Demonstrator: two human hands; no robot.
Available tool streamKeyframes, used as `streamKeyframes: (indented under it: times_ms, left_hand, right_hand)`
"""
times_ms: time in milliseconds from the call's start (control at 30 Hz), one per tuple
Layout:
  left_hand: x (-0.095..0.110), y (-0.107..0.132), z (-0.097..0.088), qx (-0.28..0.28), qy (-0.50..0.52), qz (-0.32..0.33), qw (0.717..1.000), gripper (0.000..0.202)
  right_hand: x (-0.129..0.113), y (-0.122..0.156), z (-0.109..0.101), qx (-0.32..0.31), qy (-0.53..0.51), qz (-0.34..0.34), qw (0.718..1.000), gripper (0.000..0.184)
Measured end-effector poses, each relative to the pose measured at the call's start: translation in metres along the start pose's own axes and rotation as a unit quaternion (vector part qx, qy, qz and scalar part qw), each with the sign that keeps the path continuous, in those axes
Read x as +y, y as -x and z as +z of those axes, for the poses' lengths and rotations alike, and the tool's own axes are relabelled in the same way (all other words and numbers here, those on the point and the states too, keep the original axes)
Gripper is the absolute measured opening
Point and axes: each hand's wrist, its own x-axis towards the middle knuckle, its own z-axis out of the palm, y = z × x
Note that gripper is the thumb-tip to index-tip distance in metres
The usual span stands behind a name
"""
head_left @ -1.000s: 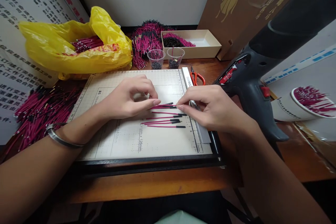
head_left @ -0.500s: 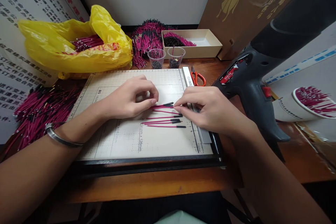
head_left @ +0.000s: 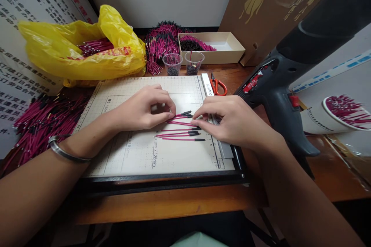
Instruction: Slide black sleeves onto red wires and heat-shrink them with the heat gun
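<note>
My left hand (head_left: 147, 108) is over the middle of the gridded cutting board (head_left: 121, 162). Its thumb and index finger pinch the left end of a magenta wire (head_left: 180, 117) with a black sleeve on its right end. Opposite, my right hand (head_left: 228, 117) has its thumb and index fingertips slightly apart, close to the black-sleeved ends. Another sleeved wire (head_left: 187, 112) lies just above. Below my fingers several more magenta wires (head_left: 179, 135) rest roughly parallel, black ends to the right. The left tips of the upper wires are hidden by my left fingers.
Behind the board stand two clear plastic cups (head_left: 173, 65), a cardboard tray (head_left: 226, 58) and a wire heap (head_left: 162, 42). A yellow bag (head_left: 87, 65) and loose wires (head_left: 49, 123) lie left. Orange-handled cutters (head_left: 218, 87), a heat gun (head_left: 284, 81) and a paper cup (head_left: 321, 117) stand right.
My right thumb and index finger have parted slightly from their pinch at the wire's sleeved end. My left hand has barely moved.
</note>
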Motion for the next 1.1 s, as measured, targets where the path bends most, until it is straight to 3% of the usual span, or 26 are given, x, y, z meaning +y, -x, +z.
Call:
streamKeyframes:
  times_ms: [167, 600, 1100]
  left_hand:
    - [-0.0023, -0.0002, 0.0011, 0.012, 0.002, 0.000, 1.000, 0.020]
    - [-0.0026, -0.0006, 0.0038, 0.043, -0.013, -0.011, 0.999, 0.026]
    - [-0.0025, -0.0004, 0.0040, 0.031, -0.001, -0.020, 0.999, 0.020]
  right_hand:
    - [-0.0009, -0.0016, 0.0007, 0.035, 0.016, 0.010, 0.999, 0.012]
    - [-0.0015, -0.0033, 0.0024, 0.040, 0.019, 0.024, 0.999, 0.007]
    - [-0.0035, -0.0027, -0.0013, 0.023, 0.035, 0.051, 0.998, 0.008]
